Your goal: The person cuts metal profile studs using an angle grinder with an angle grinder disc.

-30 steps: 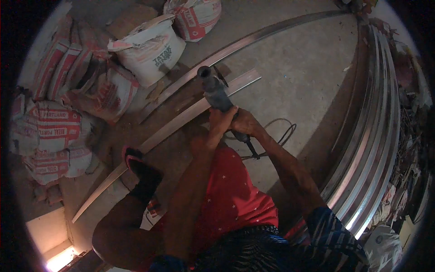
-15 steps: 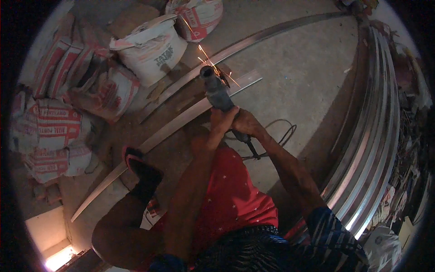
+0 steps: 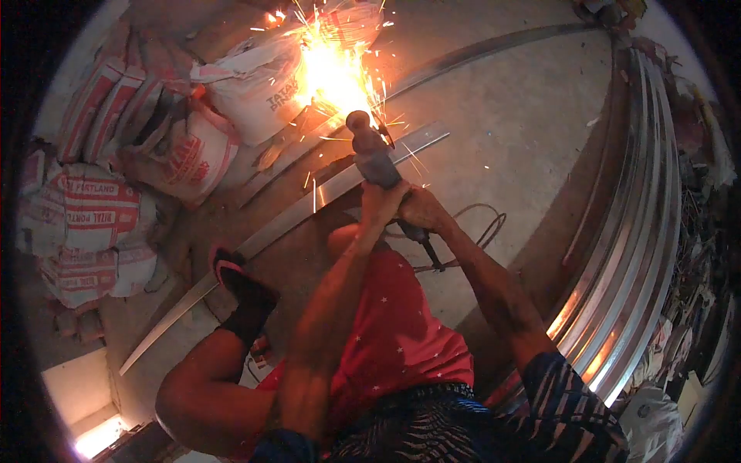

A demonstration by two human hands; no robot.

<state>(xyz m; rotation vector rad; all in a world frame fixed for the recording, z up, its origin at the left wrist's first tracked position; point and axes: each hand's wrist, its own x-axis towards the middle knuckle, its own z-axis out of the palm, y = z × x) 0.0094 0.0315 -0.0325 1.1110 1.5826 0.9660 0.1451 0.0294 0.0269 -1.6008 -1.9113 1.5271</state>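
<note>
An angle grinder (image 3: 378, 163) points away from me, its disc at the metal strip on the floor. My left hand (image 3: 382, 202) is wrapped round the body of the tool. Just behind it, my right hand (image 3: 422, 210) grips the rear part, the two hands touching. A bright burst of sparks (image 3: 333, 77) sprays forward from the disc and hides the exact contact. The long metal strip (image 3: 270, 230) runs slantwise beneath the grinder, and my slippered foot (image 3: 231, 274) rests on it.
Cement sacks (image 3: 96, 204) are piled at the left, and an open white sack (image 3: 251, 96) stands in the spark stream. Long metal channels (image 3: 629, 255) lie along the right. A power cord (image 3: 494, 231) loops over the floor. Another long metal strip (image 3: 463, 55) lies farther ahead.
The sparks have grown from a few thin streaks to a large bright spray, lighting the surroundings. Grinder and both hands have shifted only slightly.
</note>
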